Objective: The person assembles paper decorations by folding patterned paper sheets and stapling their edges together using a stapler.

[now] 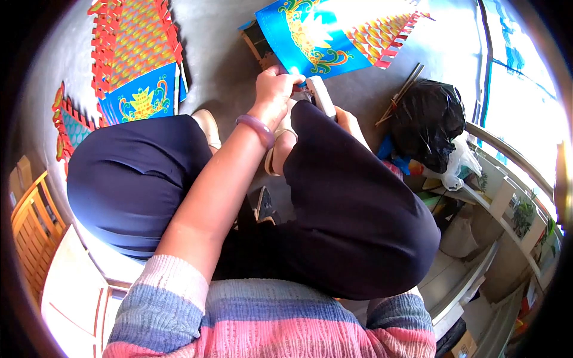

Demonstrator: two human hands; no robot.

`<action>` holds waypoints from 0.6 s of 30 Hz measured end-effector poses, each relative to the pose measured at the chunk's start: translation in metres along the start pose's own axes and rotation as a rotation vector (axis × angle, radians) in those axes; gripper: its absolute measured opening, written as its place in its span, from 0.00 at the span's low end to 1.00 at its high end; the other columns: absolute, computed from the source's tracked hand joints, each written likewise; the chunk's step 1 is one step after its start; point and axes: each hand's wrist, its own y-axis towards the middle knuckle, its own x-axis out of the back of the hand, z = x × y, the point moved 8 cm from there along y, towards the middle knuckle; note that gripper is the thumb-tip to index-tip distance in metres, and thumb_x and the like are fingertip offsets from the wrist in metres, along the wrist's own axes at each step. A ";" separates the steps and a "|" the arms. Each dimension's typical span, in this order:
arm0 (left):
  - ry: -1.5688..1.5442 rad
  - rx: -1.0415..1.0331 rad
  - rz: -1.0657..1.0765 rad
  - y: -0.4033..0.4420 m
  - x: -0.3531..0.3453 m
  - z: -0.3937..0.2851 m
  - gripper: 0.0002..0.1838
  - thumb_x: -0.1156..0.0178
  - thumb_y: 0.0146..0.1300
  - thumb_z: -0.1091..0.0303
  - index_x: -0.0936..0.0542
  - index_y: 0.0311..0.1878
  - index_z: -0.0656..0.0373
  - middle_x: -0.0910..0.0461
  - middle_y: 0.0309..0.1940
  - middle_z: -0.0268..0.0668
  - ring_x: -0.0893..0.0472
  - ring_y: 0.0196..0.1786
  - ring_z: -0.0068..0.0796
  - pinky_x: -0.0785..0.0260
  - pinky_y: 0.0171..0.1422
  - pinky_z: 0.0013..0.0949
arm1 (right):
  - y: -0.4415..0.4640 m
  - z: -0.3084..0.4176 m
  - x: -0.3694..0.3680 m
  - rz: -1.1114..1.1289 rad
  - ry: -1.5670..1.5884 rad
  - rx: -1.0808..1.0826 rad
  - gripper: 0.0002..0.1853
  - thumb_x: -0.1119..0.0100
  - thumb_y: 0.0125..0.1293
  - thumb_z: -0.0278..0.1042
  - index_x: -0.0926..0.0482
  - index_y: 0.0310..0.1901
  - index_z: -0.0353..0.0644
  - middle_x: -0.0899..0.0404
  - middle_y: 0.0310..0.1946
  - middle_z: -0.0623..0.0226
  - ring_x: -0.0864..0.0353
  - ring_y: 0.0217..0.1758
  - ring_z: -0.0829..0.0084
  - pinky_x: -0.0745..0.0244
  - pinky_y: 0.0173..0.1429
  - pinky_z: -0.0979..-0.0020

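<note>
A bright blue panel [301,45] with a gold and orange motif, a yellow-red scale pattern and a red toothed edge lies beyond my knees. My left hand [276,89], with a purple bangle on the wrist, is closed with its fingertips at the panel's lower corner. Just right of it is a white, long, boxy object [322,97], partly hidden by my right knee; I cannot make out its kind. My right hand [352,124] shows only in part past the knee, against the lower end of the white object. Its fingers are mostly hidden.
A similar scale-patterned blue panel [143,98] lies at the left, beside a smaller teal scaled piece [74,128]. To the right are thin sticks [403,92], a black plastic bag [431,122] and a white bag [458,167]. A wooden chair [36,230] stands at far left.
</note>
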 end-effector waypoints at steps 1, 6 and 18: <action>-0.001 0.005 0.000 0.000 0.000 0.001 0.05 0.36 0.46 0.80 0.19 0.29 0.64 0.19 0.26 0.36 0.23 0.25 0.24 0.30 0.30 0.27 | 0.000 -0.001 -0.001 0.005 0.019 -0.010 0.19 0.38 0.58 0.39 0.23 0.44 0.31 0.18 0.32 0.53 0.22 0.39 0.75 0.27 0.43 0.68; 0.005 0.003 0.000 0.003 0.001 0.002 0.05 0.36 0.46 0.80 0.19 0.30 0.64 0.19 0.26 0.36 0.22 0.27 0.25 0.29 0.31 0.28 | 0.004 -0.003 0.000 -0.003 -0.026 0.014 0.18 0.38 0.59 0.39 0.23 0.43 0.31 0.18 0.32 0.52 0.21 0.39 0.74 0.27 0.43 0.67; 0.044 0.006 0.036 0.002 -0.002 0.002 0.06 0.36 0.51 0.76 0.21 0.34 0.57 0.21 0.27 0.32 0.25 0.26 0.22 0.33 0.32 0.26 | 0.014 -0.016 -0.002 0.006 -0.160 0.040 0.17 0.40 0.58 0.38 0.23 0.44 0.32 0.18 0.34 0.47 0.17 0.42 0.63 0.27 0.45 0.64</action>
